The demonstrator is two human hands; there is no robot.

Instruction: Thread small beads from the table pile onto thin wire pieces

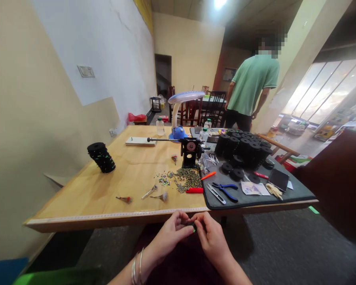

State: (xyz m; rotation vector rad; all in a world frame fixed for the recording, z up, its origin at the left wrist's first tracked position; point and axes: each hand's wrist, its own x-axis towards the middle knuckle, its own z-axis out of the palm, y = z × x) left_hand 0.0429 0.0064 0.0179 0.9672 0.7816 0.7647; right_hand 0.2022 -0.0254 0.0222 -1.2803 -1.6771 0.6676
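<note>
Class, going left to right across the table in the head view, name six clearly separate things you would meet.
Black stack, white board, bottle, lamp, pliers, banknote.

The left hand [175,231] and right hand [212,235] met near the fingertips, fingers [200,217] curled into close pinches, while both forearms [235,269] (skin showing) angled inward from below.

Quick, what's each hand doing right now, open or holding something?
Left hand: closed, pinching a small green thing.
Right hand: closed, apparently pinching the same thing, too small to identify.
</note>
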